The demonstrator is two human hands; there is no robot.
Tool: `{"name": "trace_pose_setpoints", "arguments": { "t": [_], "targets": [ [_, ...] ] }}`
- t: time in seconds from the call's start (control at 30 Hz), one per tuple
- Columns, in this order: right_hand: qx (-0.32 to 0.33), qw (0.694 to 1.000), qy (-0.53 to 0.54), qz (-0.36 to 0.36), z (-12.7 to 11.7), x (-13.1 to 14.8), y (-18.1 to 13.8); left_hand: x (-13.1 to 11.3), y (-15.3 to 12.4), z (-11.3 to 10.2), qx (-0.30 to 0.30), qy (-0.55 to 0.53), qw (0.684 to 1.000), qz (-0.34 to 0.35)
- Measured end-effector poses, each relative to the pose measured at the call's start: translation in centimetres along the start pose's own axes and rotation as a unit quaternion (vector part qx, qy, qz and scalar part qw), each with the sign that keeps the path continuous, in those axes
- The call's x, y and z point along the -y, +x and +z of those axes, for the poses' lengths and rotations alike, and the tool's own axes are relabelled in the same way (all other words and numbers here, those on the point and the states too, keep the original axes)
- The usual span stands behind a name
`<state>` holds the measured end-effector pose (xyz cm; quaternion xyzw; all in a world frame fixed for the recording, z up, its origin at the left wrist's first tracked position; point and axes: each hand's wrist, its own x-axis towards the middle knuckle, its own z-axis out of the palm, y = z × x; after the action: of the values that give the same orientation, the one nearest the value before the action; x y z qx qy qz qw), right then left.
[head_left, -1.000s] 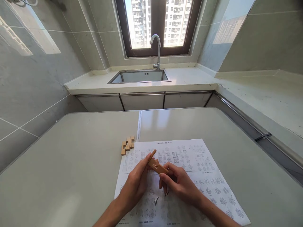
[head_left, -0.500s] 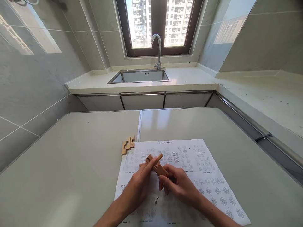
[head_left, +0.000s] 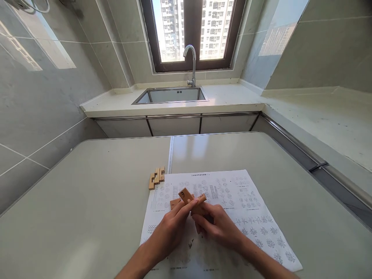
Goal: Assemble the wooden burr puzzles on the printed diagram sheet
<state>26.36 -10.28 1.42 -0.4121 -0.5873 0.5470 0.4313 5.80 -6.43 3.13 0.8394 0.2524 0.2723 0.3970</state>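
Kitchen table, midday light: over a printed sheet (head_left: 250, 193) spread on a pale table (head_left: 87, 201), we hold a small cluster of crossed wooden bars (head_left: 186, 195) between both hands. Our left hand (head_left: 170, 230) comes in from the lower left with its fingers drawn together, pinching the near side of the cluster, fingertips (head_left: 194, 201) laid across the top bar. Our right hand (head_left: 219, 228) closes on it from the right, fingers curled around the bar that slants towards us. How many bars are joined we cannot quite tell, as the fingers cover the crossing.

We judge the bars to be light, hard and stiff, with nothing that bends or crushes. The sanded wood looks smooth enough to slide in a loose grip, and the notched joint seems likely to slip apart if tilted. The best hold, we think, is on the plain outer ends of the bars, pinched on their flat faces with the notches left clear.

The cluster sits at the tips of both hands and just ahead of them, over the upper middle of the sheet. The left hand is behind and to its left, the right hand behind and to its right.

More notched wooden pieces (head_left: 156, 178) lie side by side at the sheet's top left corner, well apart from the hands. Beyond the table, a sink (head_left: 171, 95) and tap (head_left: 192, 62) stand under the window.
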Motion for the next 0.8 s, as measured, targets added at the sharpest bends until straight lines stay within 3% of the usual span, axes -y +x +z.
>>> {"name": "trace_pose_setpoints", "arguments": {
  "t": [0.4, 0.63, 0.8],
  "targets": [
    [-0.024, 0.999, -0.041, -0.002, 0.5, -0.4, 0.0, 0.7, -0.5, 0.6, -0.03, -0.036, 0.998, -0.033],
    [-0.029, 0.999, -0.027, 0.006, 1.1, -0.4, 0.1, 1.3, -1.0, 0.6, -0.008, -0.028, 0.998, -0.056],
    [-0.016, 1.0, -0.025, 0.0, 1.0, -0.1, 0.1, 1.1, -0.7, 0.7, -0.038, -0.07, 0.996, -0.049]
  ]
}}
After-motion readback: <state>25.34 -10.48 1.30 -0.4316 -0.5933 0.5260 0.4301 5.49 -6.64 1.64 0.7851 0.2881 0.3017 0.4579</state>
